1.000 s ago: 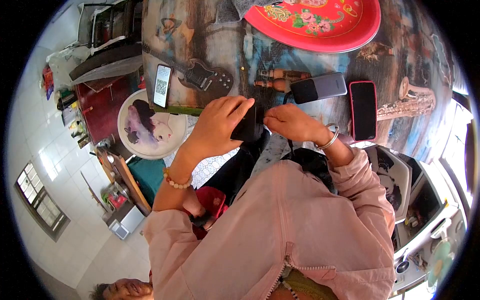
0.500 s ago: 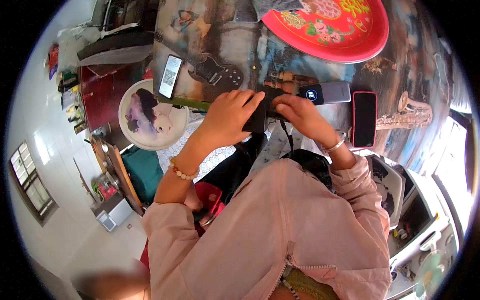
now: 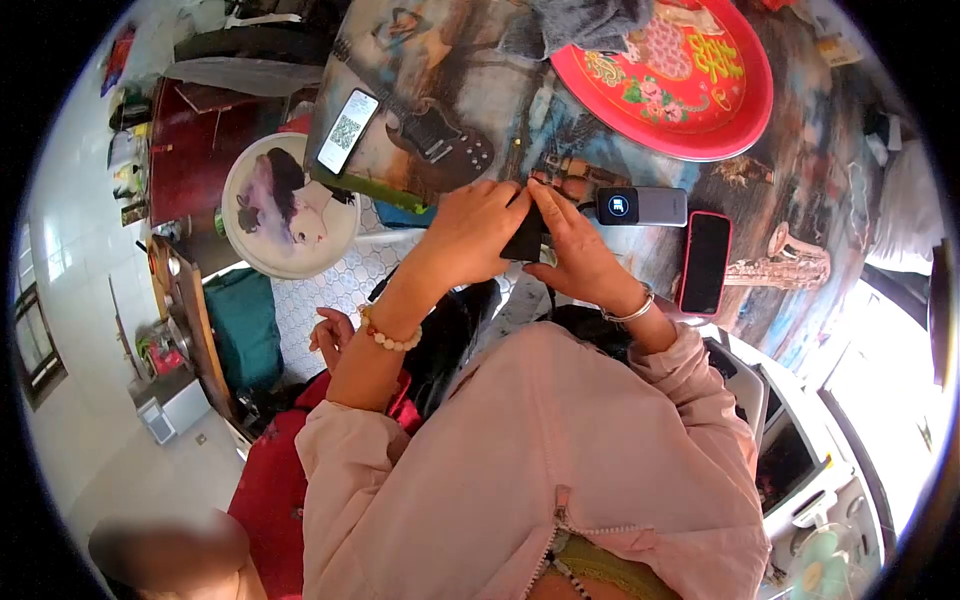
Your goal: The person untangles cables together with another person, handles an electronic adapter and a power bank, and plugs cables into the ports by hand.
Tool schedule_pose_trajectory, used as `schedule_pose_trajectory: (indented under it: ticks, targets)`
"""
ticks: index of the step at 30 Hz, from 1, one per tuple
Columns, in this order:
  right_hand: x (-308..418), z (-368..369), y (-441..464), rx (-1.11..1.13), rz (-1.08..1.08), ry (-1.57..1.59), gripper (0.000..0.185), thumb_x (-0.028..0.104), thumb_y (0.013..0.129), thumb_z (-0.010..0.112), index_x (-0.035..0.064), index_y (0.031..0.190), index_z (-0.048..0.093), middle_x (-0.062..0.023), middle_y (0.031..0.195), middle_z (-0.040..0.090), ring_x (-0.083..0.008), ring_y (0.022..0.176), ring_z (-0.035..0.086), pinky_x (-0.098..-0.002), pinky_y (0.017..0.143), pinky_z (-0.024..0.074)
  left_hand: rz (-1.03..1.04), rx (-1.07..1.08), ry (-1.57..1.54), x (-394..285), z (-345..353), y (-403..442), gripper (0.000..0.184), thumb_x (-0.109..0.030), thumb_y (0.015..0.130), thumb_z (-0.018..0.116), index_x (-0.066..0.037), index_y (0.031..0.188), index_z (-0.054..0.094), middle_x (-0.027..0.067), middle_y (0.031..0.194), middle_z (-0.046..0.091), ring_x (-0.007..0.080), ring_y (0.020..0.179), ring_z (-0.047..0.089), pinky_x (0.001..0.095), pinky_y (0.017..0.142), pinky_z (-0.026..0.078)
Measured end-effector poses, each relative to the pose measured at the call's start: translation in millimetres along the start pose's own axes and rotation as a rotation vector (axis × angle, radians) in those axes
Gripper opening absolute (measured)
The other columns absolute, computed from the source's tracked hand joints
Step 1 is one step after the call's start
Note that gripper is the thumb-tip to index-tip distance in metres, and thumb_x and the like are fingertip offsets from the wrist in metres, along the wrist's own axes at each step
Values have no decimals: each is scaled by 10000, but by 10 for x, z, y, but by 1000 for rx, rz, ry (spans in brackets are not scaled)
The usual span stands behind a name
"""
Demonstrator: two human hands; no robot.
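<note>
A small dark, flat object (image 3: 523,240) is between my hands at the table's near edge. My left hand (image 3: 478,232), above a beaded bracelet, is wrapped round its left side. My right hand (image 3: 580,255), with a silver bangle at the wrist, lies against its right side with the fingers over its top corner and the thumb lower down. To the right is a grey and black device (image 3: 642,206) with a lit round display. Beyond it lies a phone in a red case (image 3: 705,263), its screen dark.
On the patterned table (image 3: 460,80) are a phone showing a QR code (image 3: 348,131), a red floral tray (image 3: 690,85) and a grey cloth (image 3: 580,25). A round stool (image 3: 290,205) stands left. Another person in red (image 3: 270,500) is at the lower left, one hand (image 3: 330,332) raised.
The view has shifted. My right hand has moved up against the dark object, its fingers straighter. The device's display has lit up. The other person's hand has come into view beside my left forearm.
</note>
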State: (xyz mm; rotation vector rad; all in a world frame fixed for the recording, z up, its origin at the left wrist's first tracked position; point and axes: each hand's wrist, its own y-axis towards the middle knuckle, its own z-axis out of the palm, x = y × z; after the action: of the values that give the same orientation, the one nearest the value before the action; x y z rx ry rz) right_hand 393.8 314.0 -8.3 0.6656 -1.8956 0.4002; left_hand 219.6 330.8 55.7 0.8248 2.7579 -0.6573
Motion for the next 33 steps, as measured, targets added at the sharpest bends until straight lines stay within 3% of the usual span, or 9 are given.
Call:
schedule_pose_trajectory:
  ticks: [6, 8, 33]
  targets:
    - [38, 39, 1, -9, -4, 4, 941, 71, 597, 741, -15, 1358, 193, -225, 1336, 313, -374, 1234, 320, -388, 1027, 287, -2, -7, 11, -9, 34, -47, 604, -148, 553, 735, 14, 1085, 498, 136, 1065, 501, 313, 990, 488, 400, 818, 426]
    - [50, 51, -4, -60, -49, -29, 943, 82, 580, 747, 10, 1353, 212, -230, 1268, 369, -387, 1162, 389, -400, 980, 340, 3, -15, 18, -16, 42, -57, 596, -148, 555, 733, 15, 1079, 500, 137, 1061, 503, 312, 989, 489, 399, 819, 426]
    - [94, 45, 3, -70, -26, 76, 913, 53, 562, 741, -13, 1327, 247, -228, 1243, 396, -376, 1150, 399, -388, 979, 342, 15, -16, 10, -58, 49, -41, 511, -131, 558, 724, 26, 1003, 529, 146, 990, 531, 312, 957, 513, 399, 811, 434]
